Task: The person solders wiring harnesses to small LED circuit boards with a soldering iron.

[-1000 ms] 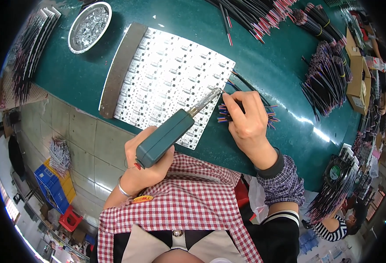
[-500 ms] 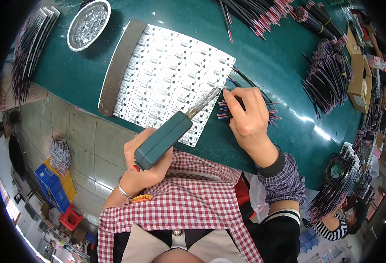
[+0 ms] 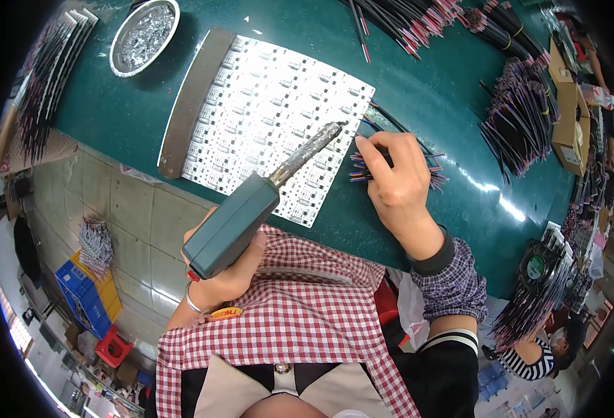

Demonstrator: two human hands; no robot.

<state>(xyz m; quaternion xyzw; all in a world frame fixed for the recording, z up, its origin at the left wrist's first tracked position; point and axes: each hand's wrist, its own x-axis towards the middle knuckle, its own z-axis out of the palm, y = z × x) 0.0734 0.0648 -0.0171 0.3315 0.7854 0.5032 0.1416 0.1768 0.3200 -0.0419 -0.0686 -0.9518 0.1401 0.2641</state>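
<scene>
Left fingers (image 3: pixel 256 246) are wrapping round the iron (image 3: pixel 231 224); right fingers (image 3: pixel 374 156) are curling nearly together, hold unclear, with the board (image 3: pixel 272 118) lying leftward, wires (image 3: pixel 360 169) beneath.

Desk (image 3: pixel 122 115): green, glossy
Light (image 3: pixel 512 208): white streaks on the desk's right side
Floor (image 3: pixel 129 216): pale tiles
Crates (image 3: pixel 80 297): blue and yellow
Stool (image 3: pixel 114 347): red, near the crates
Window (image 3: pixel 20 333): bright, far left

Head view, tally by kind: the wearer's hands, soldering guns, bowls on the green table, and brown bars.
Left hand and right hand: 2
Soldering gun: 1
Bowl: 1
Brown bar: 1
Total: 5
</scene>
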